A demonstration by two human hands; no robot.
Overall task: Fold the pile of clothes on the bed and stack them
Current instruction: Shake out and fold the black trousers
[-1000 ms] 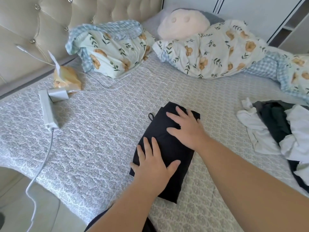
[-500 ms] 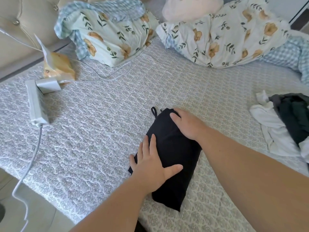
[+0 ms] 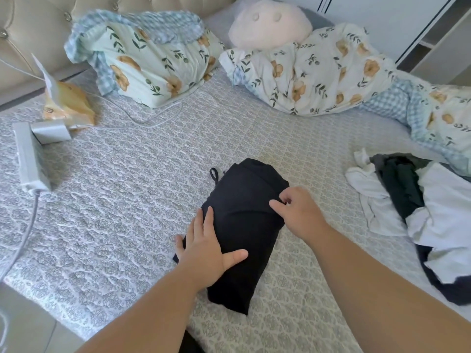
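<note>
A folded black garment (image 3: 244, 215) lies on the grey patterned bed cover (image 3: 127, 200), with a small loop sticking out at its far left corner. My left hand (image 3: 206, 247) rests flat on its near left edge, fingers spread. At the garment's right edge my right hand (image 3: 297, 211) has its fingertips curled and pinched on the fabric. The unfolded pile of clothes (image 3: 418, 207), white and dark pieces mixed, lies at the right side of the bed.
Two floral pillows (image 3: 153, 59) (image 3: 313, 77) and a pale plush cushion (image 3: 270, 24) lie at the head of the bed. A white power strip (image 3: 30, 156) with a charger, cables and a tissue pack (image 3: 67, 104) sit at the left. The bed's edge runs along the lower left.
My right hand has slid from the garment's far end to its right edge and curled its fingers onto the fabric. My left hand has stayed flat on the near left side.
</note>
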